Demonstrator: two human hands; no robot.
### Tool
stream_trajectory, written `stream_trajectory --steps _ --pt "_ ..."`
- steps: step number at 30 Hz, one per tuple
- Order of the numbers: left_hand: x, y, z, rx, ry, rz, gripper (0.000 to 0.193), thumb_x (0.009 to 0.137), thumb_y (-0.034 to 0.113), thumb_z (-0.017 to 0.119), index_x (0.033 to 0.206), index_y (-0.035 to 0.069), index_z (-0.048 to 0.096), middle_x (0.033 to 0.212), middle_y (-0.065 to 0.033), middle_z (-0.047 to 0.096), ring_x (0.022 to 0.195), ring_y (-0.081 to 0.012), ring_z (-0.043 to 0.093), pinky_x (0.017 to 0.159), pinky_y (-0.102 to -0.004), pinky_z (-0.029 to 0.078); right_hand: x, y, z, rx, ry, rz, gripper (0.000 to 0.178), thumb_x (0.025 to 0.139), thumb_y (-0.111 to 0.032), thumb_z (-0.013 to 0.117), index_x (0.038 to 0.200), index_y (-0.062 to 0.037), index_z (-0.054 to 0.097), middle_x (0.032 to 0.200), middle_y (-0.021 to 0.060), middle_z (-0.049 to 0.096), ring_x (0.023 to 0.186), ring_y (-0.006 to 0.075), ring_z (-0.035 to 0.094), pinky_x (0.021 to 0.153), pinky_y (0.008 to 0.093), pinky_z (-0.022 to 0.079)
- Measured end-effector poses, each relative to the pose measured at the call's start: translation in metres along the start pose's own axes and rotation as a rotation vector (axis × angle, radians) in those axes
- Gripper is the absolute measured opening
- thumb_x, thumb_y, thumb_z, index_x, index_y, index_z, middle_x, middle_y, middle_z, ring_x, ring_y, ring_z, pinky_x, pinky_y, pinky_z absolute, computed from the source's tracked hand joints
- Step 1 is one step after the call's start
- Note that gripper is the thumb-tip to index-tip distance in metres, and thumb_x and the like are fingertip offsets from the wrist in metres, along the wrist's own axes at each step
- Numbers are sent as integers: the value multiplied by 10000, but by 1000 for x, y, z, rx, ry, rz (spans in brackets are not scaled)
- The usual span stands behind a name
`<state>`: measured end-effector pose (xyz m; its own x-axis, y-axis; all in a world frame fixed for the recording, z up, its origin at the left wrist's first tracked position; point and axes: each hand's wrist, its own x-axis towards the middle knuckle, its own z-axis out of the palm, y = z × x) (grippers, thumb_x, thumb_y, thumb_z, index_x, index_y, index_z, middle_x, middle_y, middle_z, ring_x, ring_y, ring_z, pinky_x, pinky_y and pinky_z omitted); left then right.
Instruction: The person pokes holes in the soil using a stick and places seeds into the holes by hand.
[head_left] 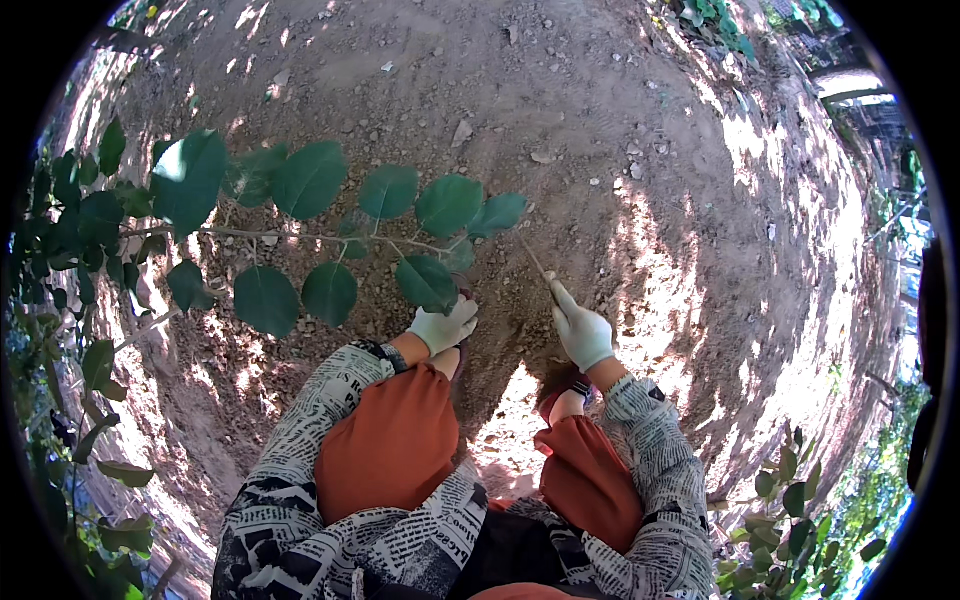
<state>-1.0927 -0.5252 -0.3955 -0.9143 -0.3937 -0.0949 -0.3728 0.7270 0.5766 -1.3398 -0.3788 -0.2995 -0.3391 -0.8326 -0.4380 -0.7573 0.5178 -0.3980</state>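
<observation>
My right hand, in a white glove, is closed around the end of a thin brown stick. The stick slants up and to the left over the bare soil. My left hand, also gloved in white, is by my left foot, its fingers curled in. Whatever they may hold is hidden. A leafy branch reaches in from the left, and its lowest right leaf hangs just above my left hand.
Dry brown soil with small stones and sun patches spreads ahead. Denser foliage stands at the left edge, and more leaves grow at the lower right. My knees in rust-red trousers are bent between my arms.
</observation>
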Motion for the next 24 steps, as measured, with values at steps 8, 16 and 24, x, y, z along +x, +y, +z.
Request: stream_trajectory --steps 8,16,24 --pt "10 5 -4 44 -134 -15 170 873 254 584 874 85 601 832 -122 591 803 -350 575 701 -490 464 172 -66 -6 145 198 166 506 954 -343 461 1440 -267 344 872 212 684 817 422 657 724 518 508" --pt "7 6 -6 63 -108 -32 210 889 284 570 889 78 612 833 -129 602 796 -355 592 689 -485 473 72 -82 32 80 -113 16 534 959 -353 446 1466 -294 290 837 218 676 770 428 646 714 525 497" --pt "4 2 -3 4 -82 -18 230 908 270 561 824 58 586 816 -139 601 776 -360 584 683 -478 453 83 -49 -34 26 -51 36 474 972 -387 422 1434 -298 367 906 192 689 849 397 662 762 498 514"
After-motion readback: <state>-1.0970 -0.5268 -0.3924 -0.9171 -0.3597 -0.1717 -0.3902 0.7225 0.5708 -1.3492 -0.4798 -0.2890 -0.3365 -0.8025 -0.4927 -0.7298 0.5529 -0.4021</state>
